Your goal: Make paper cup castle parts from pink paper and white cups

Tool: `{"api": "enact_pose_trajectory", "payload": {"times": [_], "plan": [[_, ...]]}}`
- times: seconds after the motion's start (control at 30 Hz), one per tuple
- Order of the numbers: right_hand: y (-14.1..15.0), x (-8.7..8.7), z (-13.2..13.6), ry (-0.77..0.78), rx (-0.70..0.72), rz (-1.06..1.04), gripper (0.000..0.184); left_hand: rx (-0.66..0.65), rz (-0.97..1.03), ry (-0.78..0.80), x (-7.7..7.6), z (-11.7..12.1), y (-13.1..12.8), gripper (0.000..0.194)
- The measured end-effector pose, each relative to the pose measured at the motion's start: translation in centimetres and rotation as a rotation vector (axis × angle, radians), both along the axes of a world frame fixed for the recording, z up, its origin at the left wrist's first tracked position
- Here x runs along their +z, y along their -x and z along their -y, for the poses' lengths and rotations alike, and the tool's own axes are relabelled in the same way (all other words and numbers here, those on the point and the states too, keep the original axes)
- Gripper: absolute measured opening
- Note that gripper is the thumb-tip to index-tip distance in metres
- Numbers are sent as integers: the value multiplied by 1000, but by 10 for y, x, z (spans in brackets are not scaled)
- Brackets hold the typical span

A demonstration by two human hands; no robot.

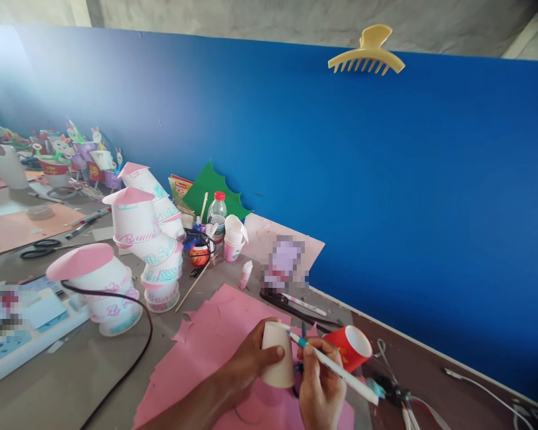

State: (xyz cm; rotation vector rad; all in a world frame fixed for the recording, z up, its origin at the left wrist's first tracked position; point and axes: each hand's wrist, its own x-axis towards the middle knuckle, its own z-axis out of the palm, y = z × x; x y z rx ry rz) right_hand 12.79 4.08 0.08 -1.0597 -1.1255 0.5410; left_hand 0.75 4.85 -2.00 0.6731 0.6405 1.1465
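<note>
My left hand (pixel 250 357) is closed round a plain white paper cup (pixel 281 364), thumb across its side. In my right hand (pixel 319 382) is a white marker pen (pixel 347 377) with a teal end, its tip touching or very near the cup's upper edge. Pink paper (pixel 197 370) with torn edges lies under both hands. A red paper cup (pixel 353 347) lies tilted just beyond my right hand. To the left stand stacks of white cups (pixel 161 248) with pink and teal drawings and pink paper tops.
A power strip (pixel 31 343) sits at the left with a dark cable (pixel 150 334) looping across the table. Black scissors (pixel 42 248), a clear bottle (pixel 217 212) and a glue stick (pixel 245 275) stand or lie further back. A blue partition (pixel 385 179) borders the table.
</note>
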Motion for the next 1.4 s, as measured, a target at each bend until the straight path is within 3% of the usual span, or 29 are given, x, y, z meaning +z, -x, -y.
{"api": "enact_pose_trajectory", "payload": {"times": [0.83,1.4], "plan": [[-2,-5,-1,83,11,-77,29,3,12,-18,4,2,1,69],[-2,-1,0,24,9,-11,27,-10,-6,-25,6,1,1,74]]}}
